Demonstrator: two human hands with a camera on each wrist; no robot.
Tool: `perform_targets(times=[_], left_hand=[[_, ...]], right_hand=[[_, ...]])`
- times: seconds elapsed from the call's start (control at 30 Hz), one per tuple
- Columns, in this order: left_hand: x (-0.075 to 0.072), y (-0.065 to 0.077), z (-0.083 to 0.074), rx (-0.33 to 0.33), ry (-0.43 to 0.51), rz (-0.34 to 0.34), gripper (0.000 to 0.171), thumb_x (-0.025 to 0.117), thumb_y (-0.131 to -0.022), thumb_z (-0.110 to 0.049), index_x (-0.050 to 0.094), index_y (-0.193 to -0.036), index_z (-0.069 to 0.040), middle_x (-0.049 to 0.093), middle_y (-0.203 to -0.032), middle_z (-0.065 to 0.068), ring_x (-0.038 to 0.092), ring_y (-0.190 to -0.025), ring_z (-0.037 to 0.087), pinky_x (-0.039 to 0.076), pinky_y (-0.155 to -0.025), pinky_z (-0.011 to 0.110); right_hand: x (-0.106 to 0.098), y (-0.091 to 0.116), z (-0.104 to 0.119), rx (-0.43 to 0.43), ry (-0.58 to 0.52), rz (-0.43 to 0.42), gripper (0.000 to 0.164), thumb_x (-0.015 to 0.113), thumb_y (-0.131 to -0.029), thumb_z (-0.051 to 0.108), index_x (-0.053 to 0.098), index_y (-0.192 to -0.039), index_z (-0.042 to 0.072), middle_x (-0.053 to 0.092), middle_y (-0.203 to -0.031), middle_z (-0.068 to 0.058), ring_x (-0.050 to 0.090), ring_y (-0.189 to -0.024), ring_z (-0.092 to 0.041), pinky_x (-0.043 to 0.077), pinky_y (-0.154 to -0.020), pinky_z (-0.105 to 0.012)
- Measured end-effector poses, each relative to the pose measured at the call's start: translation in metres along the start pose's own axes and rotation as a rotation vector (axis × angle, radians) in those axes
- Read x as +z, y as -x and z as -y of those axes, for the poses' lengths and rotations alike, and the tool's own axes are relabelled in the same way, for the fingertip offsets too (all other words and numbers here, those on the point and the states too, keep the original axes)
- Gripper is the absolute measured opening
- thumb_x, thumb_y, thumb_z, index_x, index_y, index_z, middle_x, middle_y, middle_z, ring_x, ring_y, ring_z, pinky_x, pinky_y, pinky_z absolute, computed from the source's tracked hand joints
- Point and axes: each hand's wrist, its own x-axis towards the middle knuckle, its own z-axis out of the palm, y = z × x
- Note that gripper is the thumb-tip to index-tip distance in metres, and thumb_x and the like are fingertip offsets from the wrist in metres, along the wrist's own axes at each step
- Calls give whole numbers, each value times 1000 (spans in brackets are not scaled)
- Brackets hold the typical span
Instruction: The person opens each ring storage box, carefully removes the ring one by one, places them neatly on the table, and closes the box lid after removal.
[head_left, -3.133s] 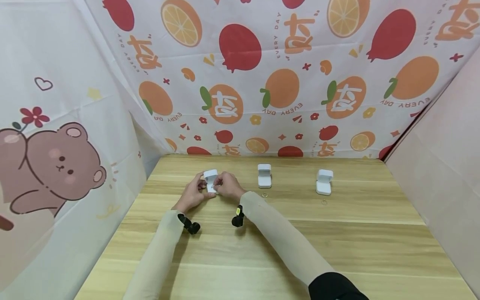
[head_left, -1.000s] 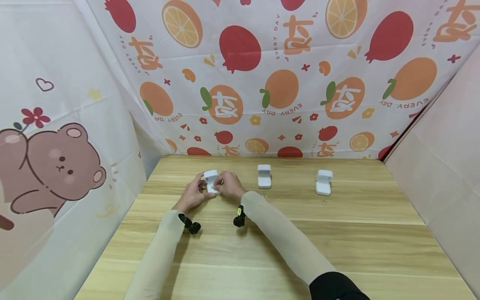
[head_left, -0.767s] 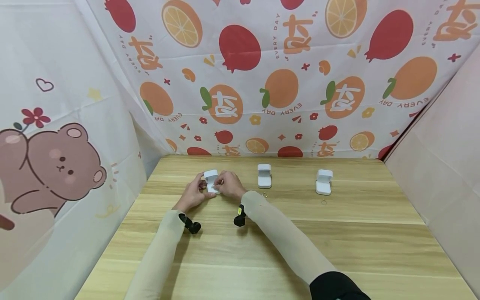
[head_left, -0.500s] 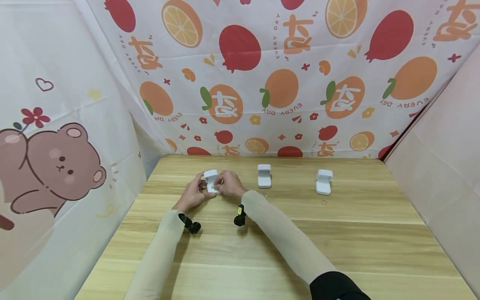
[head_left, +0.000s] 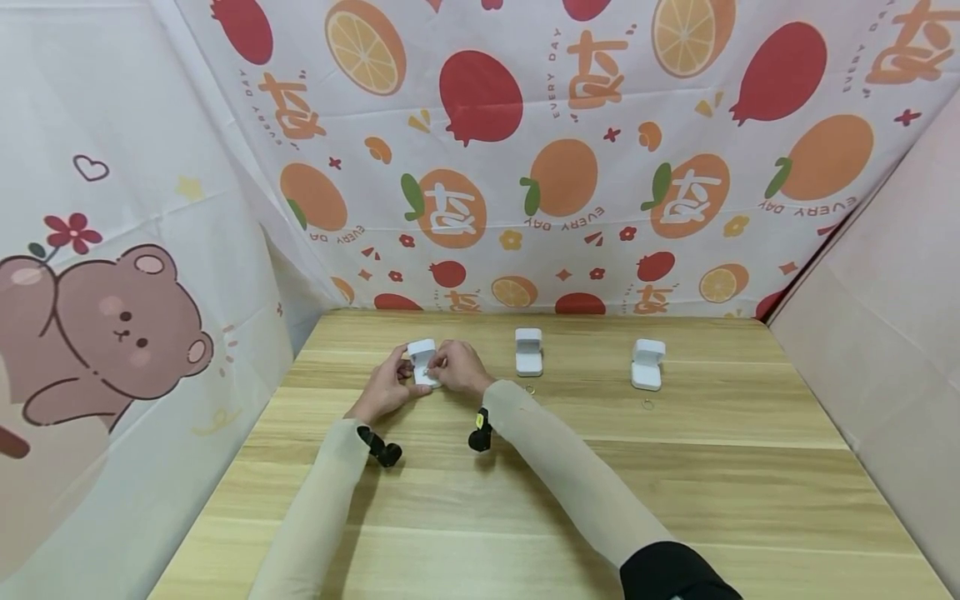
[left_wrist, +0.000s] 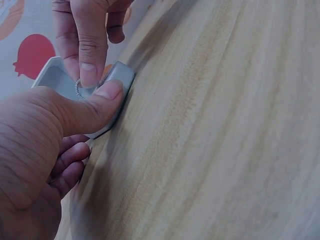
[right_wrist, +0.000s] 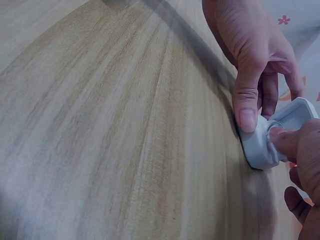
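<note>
At the table's left rear, my left hand (head_left: 385,390) grips an open white ring box (head_left: 422,348), its thumb lying along the front of the base. Between thumb and finger, my right hand (head_left: 461,369) pinches a silver ring (left_wrist: 78,90) with a beaded-looking band. The left wrist view has this ring at the box's inside, in front of the raised lid; fingertips cover its lower part, so I cannot tell how deep it sits. In the right wrist view, the box base (right_wrist: 256,147) rests on the wooden table, with both hands around it.
Two more open white ring boxes stand along the back, one mid-table (head_left: 528,354) and one to the right (head_left: 648,365). A small ring (head_left: 530,390) lies before the middle box, partly beside my right sleeve. Another ring (head_left: 648,404) lies before the right box.
Both hands stay at the left box throughout. Over the last three seconds my right wrist has shifted very slightly; the other boxes and rings have not moved.
</note>
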Motion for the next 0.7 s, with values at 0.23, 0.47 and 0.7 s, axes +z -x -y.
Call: perform_targets(times=[0.23,0.47,0.7], left_hand=[[0,2,-5,5,-10,-4,91,82,-87,-22,26,-159,-11,62,-133,22,58,-113,32,46,-98,45],[0,3,-5,4,-5,-1,93,83,-86,-23,26,-159,-9,61,-134,24,59,-114,33,47,-98,47],[0,2,-5,3,0,-2,91,82,-86,-22,28,-158,-11,62,-133,24,58,-113,33,46,-97,43]], right_hand=[[-9,-1,4,33,-48,-14,8,77,-91,19,82,-91,12,69,-95,2,57,-83,-9,43,-74,-20],[-11,-1,1,59,-76,-16,9,77,-91,20,82,-90,13,69,-94,4,56,-80,-9,43,-70,-20],[-16,-4,-1,54,-94,-32,8,77,-92,20,82,-90,14,71,-96,3,56,-79,-9,43,-66,-19]])
